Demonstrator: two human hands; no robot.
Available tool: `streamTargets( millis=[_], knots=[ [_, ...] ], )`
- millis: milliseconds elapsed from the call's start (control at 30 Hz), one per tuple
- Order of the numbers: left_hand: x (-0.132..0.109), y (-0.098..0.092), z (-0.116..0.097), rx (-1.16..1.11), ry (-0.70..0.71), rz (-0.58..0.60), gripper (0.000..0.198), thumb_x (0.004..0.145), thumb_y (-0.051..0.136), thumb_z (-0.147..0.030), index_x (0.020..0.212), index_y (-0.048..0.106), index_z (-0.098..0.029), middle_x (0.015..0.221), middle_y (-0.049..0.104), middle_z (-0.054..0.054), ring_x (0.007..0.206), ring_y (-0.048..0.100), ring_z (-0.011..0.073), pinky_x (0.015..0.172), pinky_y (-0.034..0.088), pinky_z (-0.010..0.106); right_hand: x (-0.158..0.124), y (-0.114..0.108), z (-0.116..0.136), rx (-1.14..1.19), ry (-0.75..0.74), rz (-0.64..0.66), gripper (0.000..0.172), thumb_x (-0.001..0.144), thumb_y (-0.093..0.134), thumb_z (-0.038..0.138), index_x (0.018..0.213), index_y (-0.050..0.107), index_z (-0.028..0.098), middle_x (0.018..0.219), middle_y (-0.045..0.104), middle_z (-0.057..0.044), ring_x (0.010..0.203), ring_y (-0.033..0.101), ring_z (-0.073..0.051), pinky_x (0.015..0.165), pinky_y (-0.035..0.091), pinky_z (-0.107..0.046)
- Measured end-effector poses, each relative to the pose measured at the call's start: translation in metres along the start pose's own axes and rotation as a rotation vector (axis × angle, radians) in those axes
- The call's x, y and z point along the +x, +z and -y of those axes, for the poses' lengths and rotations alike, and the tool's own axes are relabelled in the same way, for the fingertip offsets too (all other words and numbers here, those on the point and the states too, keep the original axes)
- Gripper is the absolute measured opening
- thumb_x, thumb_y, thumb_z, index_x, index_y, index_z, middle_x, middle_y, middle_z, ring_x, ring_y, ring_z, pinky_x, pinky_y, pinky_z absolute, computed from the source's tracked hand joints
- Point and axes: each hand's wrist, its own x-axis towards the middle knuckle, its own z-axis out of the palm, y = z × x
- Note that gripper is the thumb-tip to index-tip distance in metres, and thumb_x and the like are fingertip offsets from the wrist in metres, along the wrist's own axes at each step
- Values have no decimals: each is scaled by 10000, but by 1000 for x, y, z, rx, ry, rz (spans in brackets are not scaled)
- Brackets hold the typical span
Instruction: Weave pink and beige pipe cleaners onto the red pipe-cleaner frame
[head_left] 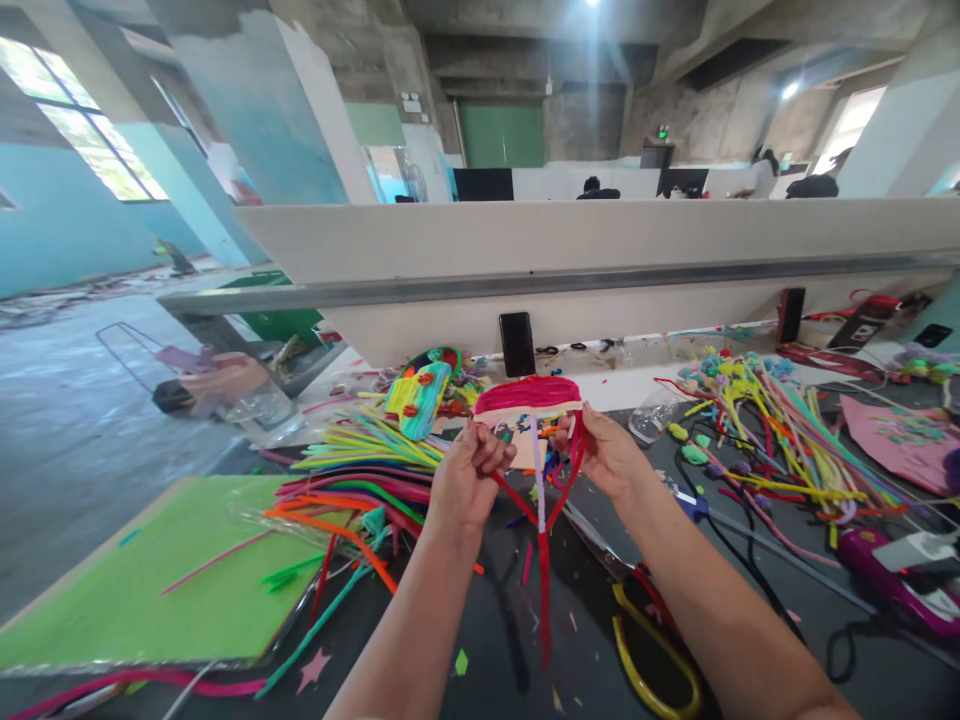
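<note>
Both my hands hold up a craft piece [527,396] made of pink and dark red pipe cleaners set side by side, with a pale edge along its bottom. My left hand [471,468] pinches its lower left corner with curled fingers. At the right end, my right hand [604,448] grips the edge between thumb and fingers. Red pipe cleaners [545,590] hang below in a V that meets a pale lilac stem [538,470] and trails down. Under my right forearm lie scissors [660,655] with yellow and red handles.
Bundled pipe cleaners [360,455] and a green sheet [165,560] lie left. A blue-yellow fuzzy craft [420,398] sits behind them. A phone [517,344] leans on the partition [450,240]. Loose pipe cleaners [780,430], a glue gun [688,503] and a purple power strip [892,575] are right.
</note>
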Motion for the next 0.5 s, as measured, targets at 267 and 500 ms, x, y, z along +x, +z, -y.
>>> streamTargets(
  millis=[267, 500],
  knots=[
    [1, -1, 7, -9, -30, -7, 285, 863, 574, -326, 657, 501, -144, 456, 276, -83, 414, 270, 39, 622, 443, 235, -7, 10, 2, 92, -123, 131, 229, 768, 706, 287, 685, 513, 197, 503, 433, 79, 494, 426, -64, 673, 490, -217],
    [0, -1, 8, -27, -67, 13, 278, 873, 560, -343, 683, 502, -149, 475, 261, -85, 426, 273, 41, 636, 452, 241, -3, 1, 8, 7, -47, 130, 212, 836, 613, 284, 675, 522, 181, 567, 524, 31, 548, 498, -94, 622, 479, -238]
  ],
)
